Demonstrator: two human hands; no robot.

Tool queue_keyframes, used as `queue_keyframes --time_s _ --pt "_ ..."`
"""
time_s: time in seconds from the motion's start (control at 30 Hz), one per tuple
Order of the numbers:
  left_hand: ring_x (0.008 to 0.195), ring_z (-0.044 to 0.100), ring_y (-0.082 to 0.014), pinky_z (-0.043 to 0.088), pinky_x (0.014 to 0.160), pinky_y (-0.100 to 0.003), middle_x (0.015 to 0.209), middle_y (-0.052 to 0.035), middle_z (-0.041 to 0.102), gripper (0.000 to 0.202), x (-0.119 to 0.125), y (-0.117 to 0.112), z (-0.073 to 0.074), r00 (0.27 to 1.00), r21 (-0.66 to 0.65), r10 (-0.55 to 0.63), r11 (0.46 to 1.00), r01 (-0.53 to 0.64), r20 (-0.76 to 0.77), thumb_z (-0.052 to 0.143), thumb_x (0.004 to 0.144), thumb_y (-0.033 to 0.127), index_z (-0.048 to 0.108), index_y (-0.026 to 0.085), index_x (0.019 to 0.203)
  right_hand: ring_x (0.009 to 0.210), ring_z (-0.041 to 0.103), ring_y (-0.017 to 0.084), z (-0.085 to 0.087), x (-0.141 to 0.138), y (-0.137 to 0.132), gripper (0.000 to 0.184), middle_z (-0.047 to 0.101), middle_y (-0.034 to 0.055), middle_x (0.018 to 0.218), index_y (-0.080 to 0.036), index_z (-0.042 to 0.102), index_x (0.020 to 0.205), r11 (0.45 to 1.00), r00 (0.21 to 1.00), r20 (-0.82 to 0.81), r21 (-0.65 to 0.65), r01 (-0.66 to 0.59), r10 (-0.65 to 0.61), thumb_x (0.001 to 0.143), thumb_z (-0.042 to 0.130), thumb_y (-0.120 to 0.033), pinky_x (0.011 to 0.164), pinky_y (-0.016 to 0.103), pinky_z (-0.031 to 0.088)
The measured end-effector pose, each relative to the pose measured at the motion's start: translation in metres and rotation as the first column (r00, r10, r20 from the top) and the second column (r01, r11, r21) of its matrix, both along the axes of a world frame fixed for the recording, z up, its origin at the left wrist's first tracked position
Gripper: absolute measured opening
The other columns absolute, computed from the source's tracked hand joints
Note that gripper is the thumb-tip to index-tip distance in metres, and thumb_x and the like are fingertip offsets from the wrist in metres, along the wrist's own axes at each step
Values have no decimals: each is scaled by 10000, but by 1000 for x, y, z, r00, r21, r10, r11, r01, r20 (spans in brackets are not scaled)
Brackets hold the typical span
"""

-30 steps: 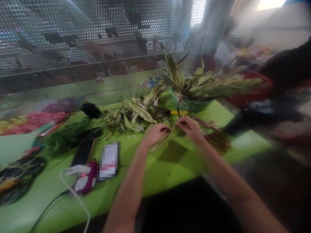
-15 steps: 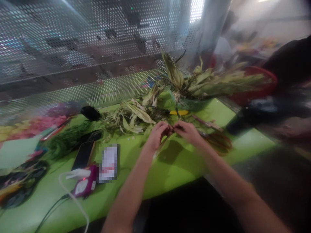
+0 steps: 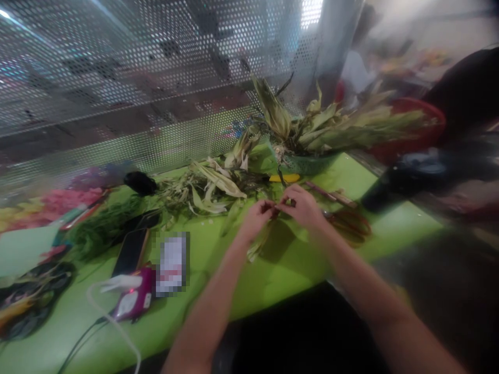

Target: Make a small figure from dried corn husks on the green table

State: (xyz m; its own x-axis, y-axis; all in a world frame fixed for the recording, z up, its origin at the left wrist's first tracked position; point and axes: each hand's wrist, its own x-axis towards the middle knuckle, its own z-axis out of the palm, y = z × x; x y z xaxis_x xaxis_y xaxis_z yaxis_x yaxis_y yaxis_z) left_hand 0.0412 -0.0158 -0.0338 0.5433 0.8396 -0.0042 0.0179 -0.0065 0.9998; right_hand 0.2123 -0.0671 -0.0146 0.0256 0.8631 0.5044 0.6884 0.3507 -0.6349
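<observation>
My left hand [image 3: 257, 218] and my right hand [image 3: 302, 205] meet over the bright green table [image 3: 273, 275], fingers pinched together on a strip of dried leaf [image 3: 260, 242] that hangs down from them toward the table. A heap of dried husk leaves [image 3: 212, 184] lies just behind my hands. Further back a green basket [image 3: 312, 163] holds more long leaves.
A phone [image 3: 131, 248], a pink power bank [image 3: 132, 301] with a white cable and a card lie at left. Green foliage [image 3: 101, 228] and pink flowers [image 3: 58, 200] sit at far left. A perforated metal screen [image 3: 136, 88] backs the table. A person in dark clothing [image 3: 460, 104] is at right.
My hands stay pinched together on the leaf strip. The view has shifted slightly, and the strip now hangs lower under my left hand.
</observation>
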Motion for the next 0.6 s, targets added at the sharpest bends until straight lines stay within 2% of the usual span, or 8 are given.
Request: queue_keyframes --time_s 0.1,0.2,0.27,0.37,0.5,0.6 --pt "737 547 -121 431 719 -251 792 -9 628 179 1 -2 -2 997 69 -38 997 43 -70 678 710 230 627 141 856 719 552 146 1 -3 -1 205 583 32 832 -187 649 732 1000 999 -28 -15 -27 26 818 694 -366 631 259 419" --pt "695 515 -116 411 677 -245 726 11 589 115 2 -6 -1 994 91 -22 995 31 -103 665 696 203 610 144 777 723 557 141 4 -6 -3 221 592 29 814 -184 660 729 995 990 -109 -31 -91 87 823 687 -382 652 257 429" --pt "676 506 -112 408 666 -246 708 16 575 109 2 -7 1 998 69 -26 997 30 -64 661 704 216 594 149 756 697 563 135 6 -6 -4 197 617 24 805 -190 682 803 988 968 -222 -75 -132 112 856 642 -375 643 256 437" --pt "670 513 -109 411 672 -248 703 15 579 134 1 -6 5 999 23 -43 999 43 0 664 728 252 588 154 780 644 565 126 8 -4 -3 204 667 22 845 -207 690 996 978 926 -371 -156 -141 74 908 546 -322 612 259 448" --pt "676 514 -104 412 685 -248 707 18 572 177 -2 -3 7 999 1 -24 1000 24 38 679 750 297 586 154 798 821 621 156 5 0 1 226 687 39 956 -212 710 1010 980 948 -296 -122 -158 116 829 583 -168 722 273 480" --pt "690 516 -101 413 692 -247 719 18 564 192 -3 -3 7 997 -18 -23 1000 25 71 691 750 301 581 151 798 828 624 160 3 0 2 289 675 42 961 -214 723 989 984 967 -222 -98 -152 127 765 585 -93 721 278 488"
